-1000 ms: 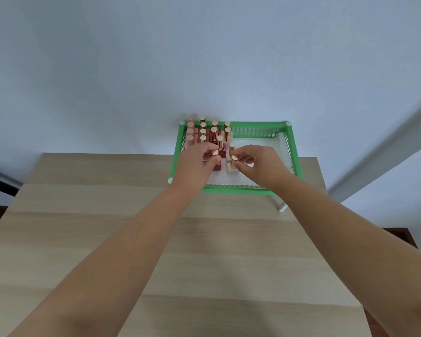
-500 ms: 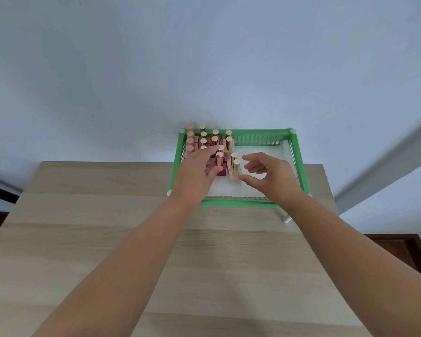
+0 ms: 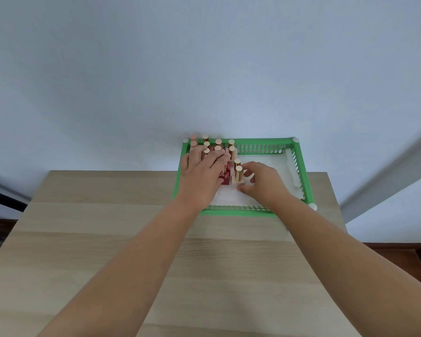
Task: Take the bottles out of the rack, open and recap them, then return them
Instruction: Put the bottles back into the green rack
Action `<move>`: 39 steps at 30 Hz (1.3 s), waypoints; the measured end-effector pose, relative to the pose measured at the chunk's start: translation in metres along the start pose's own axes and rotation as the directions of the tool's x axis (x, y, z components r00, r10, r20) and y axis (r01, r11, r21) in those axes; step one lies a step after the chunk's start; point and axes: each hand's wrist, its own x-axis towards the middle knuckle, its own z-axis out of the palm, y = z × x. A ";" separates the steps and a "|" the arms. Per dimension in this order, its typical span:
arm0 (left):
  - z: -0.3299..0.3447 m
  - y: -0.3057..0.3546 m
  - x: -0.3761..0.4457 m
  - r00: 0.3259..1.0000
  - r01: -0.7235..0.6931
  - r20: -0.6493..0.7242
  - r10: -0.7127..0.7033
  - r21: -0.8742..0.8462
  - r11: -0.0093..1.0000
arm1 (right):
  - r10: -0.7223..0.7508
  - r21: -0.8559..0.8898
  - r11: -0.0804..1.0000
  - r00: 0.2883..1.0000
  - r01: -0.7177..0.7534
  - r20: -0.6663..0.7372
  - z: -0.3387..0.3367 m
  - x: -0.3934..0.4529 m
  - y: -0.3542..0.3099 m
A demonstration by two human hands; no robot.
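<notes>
A green perforated rack point(image 3: 236, 211) stands at the table's far edge, lined with white. Several small bottles with gold caps point(image 3: 218, 142) stand packed in its left half; some have red bodies point(image 3: 225, 181), some cream. My left hand point(image 3: 201, 176) lies flat over the left group, fingers spread across their caps. My right hand point(image 3: 263, 182) is beside a cream bottle with a gold cap point(image 3: 238, 175) at the row's right end, thumb and fingers curled near its base. Whether the fingers touch it is unclear.
The rack's right half holds only the white liner point(image 3: 270, 159). The light wooden table point(image 3: 156, 251) stretches toward me. A pale wall rises behind the rack, and dark floor shows at the right.
Both hands let go of the bottles they pinched. The left hand spread flat over the caps; the right hand drew back and lowered beside the cream bottle. The view tilted, so the rack sits lower.
</notes>
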 end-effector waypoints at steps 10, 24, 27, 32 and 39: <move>0.006 -0.003 0.005 0.998 0.016 -0.054 -0.013 0.052 0.999 | 0.009 0.039 0.999 0.999 -0.008 -0.031 0.008 0.013 -0.009; 0.007 -0.008 0.005 0.999 -0.015 -0.050 0.021 0.121 0.993 | 0.063 0.104 0.993 0.997 -0.059 -0.042 0.014 0.020 -0.009; 0.008 -0.009 0.006 0.997 -0.041 -0.062 0.051 0.159 0.986 | 0.089 0.096 0.992 0.995 -0.085 -0.034 0.015 0.021 -0.009; 0.013 -0.011 0.004 0.994 -0.043 -0.096 0.060 0.172 0.984 | 0.107 -0.141 0.984 0.994 -0.106 0.000 0.014 0.024 -0.012; 0.017 -0.014 0.004 0.993 -0.044 -0.101 0.063 0.182 0.982 | 0.122 -0.179 0.976 0.993 -0.120 -0.001 0.017 0.024 -0.017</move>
